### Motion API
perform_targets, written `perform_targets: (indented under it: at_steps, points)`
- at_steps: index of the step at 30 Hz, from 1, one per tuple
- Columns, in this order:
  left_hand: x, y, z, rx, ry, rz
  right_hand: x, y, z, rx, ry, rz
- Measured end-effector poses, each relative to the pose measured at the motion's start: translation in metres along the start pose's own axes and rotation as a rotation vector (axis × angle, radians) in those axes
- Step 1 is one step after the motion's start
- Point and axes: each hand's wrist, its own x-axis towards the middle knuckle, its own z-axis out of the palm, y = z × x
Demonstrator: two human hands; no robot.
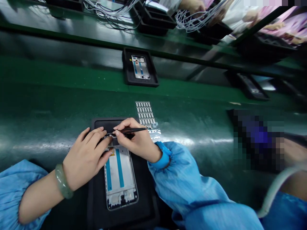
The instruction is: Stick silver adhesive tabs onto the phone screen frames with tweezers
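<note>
A phone frame [127, 180] with a silvery inside and two blue strips lies in a black foam tray [146, 191] in front of me. My left hand [87, 153] rests on its upper left end, fingers stretched out and apart, with the fingertips at the top parts. In my right hand [135, 139] is a pair of black tweezers [134, 130], pinched between thumb and fingers. The tweezers' tips point left at the frame's top edge, where my fingers partly hide them. A sheet of small pale stickers [144, 112] lies just beyond my right hand.
Farther back on the green conveyor belt [72, 73] sits another black tray [141, 82] holding a similar phone frame [141, 67]. A co-worker's arm [294, 150] reaches in at the right, near a dark tray. Bundled white cables [192, 20] and black trays stand across the line.
</note>
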Motion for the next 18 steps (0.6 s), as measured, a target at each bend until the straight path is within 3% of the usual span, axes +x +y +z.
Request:
perform_targets:
  at_steps: [18]
  points:
    - [0.0004, 0.0001, -0.0008, -0.012, 0.007, -0.002, -0.0017, 0.0003, 0.0013, -0.040, -0.005, -0.061]
